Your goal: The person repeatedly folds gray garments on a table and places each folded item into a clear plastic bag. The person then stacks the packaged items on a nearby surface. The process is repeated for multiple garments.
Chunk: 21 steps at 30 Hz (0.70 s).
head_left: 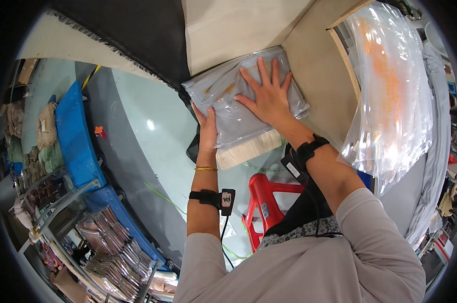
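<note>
A grey folded garment in a clear plastic bag (238, 123) lies on a wooden shelf board (251, 150), close to the pale panel behind it. My right hand (271, 96) rests flat on top of the bag with its fingers spread. At the bag's left edge is my left hand (207, 129), its thumb on top and its other fingers partly hidden along the side. The bag's surface is creased and shiny, with orange marks at the upper left. Whether more bags lie underneath cannot be made out.
Clear plastic bags with orange print (385, 91) hang over a wooden partition (347, 65) on the right. A red stool (264, 207) stands below me. To the left are a blue cart platform (79, 136) and a rack of several packed garments (115, 247). Black cloth (137, 35) hangs at upper left.
</note>
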Motion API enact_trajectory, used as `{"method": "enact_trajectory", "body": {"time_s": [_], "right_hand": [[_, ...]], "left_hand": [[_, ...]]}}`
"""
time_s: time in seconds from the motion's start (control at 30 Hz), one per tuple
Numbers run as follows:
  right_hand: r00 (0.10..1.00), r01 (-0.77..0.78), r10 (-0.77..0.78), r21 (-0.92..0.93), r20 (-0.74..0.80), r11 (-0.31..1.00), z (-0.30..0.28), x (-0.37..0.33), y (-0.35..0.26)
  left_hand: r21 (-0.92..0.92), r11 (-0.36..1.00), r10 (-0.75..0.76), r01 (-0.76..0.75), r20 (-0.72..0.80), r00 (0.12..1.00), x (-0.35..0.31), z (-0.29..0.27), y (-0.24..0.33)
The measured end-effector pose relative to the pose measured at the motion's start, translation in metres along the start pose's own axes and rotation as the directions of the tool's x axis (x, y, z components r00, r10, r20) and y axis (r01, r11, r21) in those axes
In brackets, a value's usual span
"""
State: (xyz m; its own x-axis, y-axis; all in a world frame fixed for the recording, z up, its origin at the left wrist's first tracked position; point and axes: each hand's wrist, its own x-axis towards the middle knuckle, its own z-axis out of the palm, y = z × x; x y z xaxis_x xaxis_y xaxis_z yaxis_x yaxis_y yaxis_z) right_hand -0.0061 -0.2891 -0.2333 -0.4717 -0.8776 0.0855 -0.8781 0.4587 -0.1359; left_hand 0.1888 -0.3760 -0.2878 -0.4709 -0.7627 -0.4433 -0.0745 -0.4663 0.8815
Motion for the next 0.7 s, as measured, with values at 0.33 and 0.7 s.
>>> {"method": "enact_trajectory", "body": {"time_s": [0.33,0.7], "right_hand": [[1.000,0.009,-0.008,0.024,-0.030,1.000,0.016,0.000,0.003],[0.878,-0.246,0.478,0.844,-0.014,0.477,-0.019,-0.086,0.024]], "left_hand": [[-0.063,0.995,0.070,-0.072,-0.041,0.997,0.006,0.002,-0.014],[0.743,0.561,0.588,-0.366,-0.047,0.807,-0.012,-0.014,0.063]]}}
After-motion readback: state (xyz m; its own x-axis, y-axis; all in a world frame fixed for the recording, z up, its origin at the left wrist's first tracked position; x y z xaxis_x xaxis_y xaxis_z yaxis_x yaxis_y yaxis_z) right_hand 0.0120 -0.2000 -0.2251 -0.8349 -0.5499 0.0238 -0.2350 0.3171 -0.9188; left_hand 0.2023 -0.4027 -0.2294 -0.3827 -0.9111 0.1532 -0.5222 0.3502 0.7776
